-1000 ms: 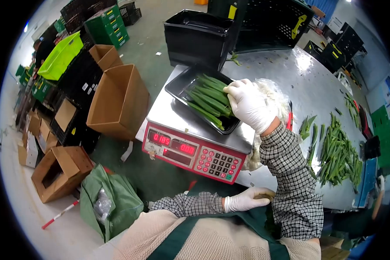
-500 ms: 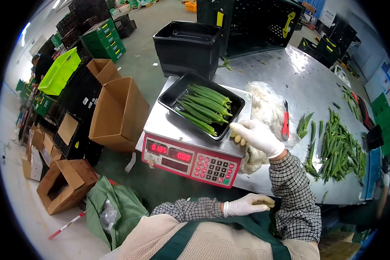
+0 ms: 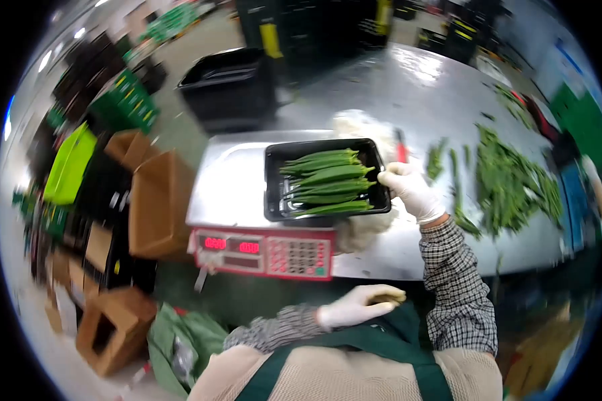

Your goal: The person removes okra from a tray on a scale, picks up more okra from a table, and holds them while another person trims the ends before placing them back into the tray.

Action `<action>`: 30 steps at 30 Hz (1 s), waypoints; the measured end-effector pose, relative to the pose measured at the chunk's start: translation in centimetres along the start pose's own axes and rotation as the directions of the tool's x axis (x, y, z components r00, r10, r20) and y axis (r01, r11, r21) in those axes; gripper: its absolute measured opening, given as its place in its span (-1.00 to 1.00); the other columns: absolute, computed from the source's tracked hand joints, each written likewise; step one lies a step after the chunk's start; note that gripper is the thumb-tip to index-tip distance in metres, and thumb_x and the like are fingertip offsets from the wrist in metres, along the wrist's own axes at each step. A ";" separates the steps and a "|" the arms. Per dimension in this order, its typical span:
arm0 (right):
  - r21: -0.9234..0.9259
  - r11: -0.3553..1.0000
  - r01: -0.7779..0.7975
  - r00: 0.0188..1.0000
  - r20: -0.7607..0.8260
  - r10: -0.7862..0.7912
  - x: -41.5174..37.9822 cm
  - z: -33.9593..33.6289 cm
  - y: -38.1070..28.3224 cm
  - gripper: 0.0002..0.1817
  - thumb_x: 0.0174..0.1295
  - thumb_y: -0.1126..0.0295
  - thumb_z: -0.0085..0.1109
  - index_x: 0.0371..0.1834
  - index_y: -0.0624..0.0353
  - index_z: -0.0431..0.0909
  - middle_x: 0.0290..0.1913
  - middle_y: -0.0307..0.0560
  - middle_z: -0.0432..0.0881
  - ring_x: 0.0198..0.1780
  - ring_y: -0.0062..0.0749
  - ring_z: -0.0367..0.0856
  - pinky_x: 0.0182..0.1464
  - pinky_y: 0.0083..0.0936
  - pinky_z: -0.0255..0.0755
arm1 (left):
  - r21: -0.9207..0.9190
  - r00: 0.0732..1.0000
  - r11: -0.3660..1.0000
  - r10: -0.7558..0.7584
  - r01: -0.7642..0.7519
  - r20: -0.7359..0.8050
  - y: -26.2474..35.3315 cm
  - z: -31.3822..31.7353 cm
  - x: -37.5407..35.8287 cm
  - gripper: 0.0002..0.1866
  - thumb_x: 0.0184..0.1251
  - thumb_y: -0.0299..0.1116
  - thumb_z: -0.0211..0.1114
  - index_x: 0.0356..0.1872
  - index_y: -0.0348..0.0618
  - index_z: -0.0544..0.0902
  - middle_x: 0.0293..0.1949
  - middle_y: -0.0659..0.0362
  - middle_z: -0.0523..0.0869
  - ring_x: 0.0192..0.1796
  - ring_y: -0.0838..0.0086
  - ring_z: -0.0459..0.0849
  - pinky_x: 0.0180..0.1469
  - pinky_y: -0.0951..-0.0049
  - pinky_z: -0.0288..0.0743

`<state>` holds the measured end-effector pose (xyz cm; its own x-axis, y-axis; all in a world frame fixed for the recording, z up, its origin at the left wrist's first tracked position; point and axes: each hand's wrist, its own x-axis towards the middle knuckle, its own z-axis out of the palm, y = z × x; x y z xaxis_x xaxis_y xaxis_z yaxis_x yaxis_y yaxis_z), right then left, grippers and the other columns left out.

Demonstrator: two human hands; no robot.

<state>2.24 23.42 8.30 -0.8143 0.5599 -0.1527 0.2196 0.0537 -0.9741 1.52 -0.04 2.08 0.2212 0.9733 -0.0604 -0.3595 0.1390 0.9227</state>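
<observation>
My right hand (image 3: 413, 192), in a white glove, pinches the right rim of a black plastic tray (image 3: 271, 190). Several green okra pods (image 3: 331, 180) lie side by side in the tray. The tray appears raised off the red-fronted weighing scale (image 3: 231, 180), over the right part of its metal plate. My left hand (image 3: 361, 305), also gloved, hovers in front of my apron with loosely curved fingers, thumb apart and nothing in it. The scale's red digits are blurred.
A pile of loose okra (image 3: 515, 184) covers the right side of the metal table (image 3: 321, 100). A red-handled tool (image 3: 400, 147) and a crumpled white plastic bag (image 3: 361, 127) lie behind the tray. Black trays (image 3: 231, 90) stand stacked at the back; a cardboard box (image 3: 157, 207) is left of the scale.
My right hand has gripped the tray's rim, and the tray has shifted right across the scale and levelled in view. The camera view has turned. My left hand stays near my apron.
</observation>
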 end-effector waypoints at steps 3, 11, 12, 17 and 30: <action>0.188 0.978 0.095 0.973 -0.223 -0.052 -5.6 -5.0 2.5 -0.79 0.18 0.35 0.07 -0.42 0.31 0.53 -0.52 -0.27 0.52 -0.52 -0.64 0.46 -0.46 -0.65 0.37 | 0.425 0.972 0.889 0.079 -0.170 0.223 8.0 -2.2 -1.3 -0.59 0.24 -0.44 0.20 0.12 -0.30 0.48 0.10 0.03 0.55 0.12 0.39 0.51 0.19 0.39 0.36; 0.023 0.998 0.055 0.433 -0.902 -0.003 -24.4 -21.0 11.3 -0.78 0.16 0.32 0.08 -0.56 0.20 0.46 -0.55 -0.31 0.43 -0.50 -0.65 0.39 -0.47 -0.63 0.28 | 0.986 0.556 0.103 0.816 0.132 -0.160 25.0 -13.5 1.2 -0.65 0.38 -0.44 0.04 0.12 -0.40 0.44 0.10 -0.01 0.53 0.18 0.33 0.45 0.25 0.44 0.21; 0.096 0.993 0.067 0.340 -0.938 0.068 -26.5 -22.1 11.1 -0.78 0.17 0.32 0.07 -0.55 0.22 0.48 -0.54 -0.28 0.45 -0.50 -0.60 0.43 -0.47 -0.62 0.33 | 0.966 0.525 -0.019 0.842 0.256 -0.123 26.4 -16.7 1.7 -0.60 0.39 -0.37 0.06 0.16 -0.39 0.40 0.15 -0.01 0.49 0.24 0.29 0.40 0.28 0.41 0.18; 0.201 0.978 0.048 0.063 -0.978 0.198 -35.0 -31.1 18.5 -0.79 0.20 0.26 0.03 -0.29 0.18 0.48 -0.42 -0.17 0.48 -0.40 -0.42 0.50 -0.27 -0.39 0.51 | 0.660 0.552 -0.319 0.816 0.680 -0.174 30.1 -30.1 2.3 -0.49 0.42 -0.09 -0.03 0.09 -0.40 0.46 0.05 -0.13 0.54 0.16 0.11 0.46 0.21 0.29 0.28; 0.074 0.964 -0.255 -0.182 -0.983 0.027 -35.7 -41.6 28.1 -0.42 0.23 0.25 0.12 0.24 0.37 0.26 0.12 0.11 0.45 0.15 -0.18 0.47 0.09 -0.45 0.39 | 0.489 0.458 -0.111 0.573 0.865 -0.680 30.7 -36.4 4.6 -0.68 0.21 -0.22 0.10 -0.21 -0.29 0.59 -0.21 -0.18 0.64 -0.07 -0.02 0.58 -0.06 0.20 0.43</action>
<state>59.84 39.31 -6.65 0.6826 0.7119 0.1651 0.3797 -0.1525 -0.9125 -41.50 15.36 16.30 -0.7208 0.6495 0.2420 0.6749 0.7373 0.0311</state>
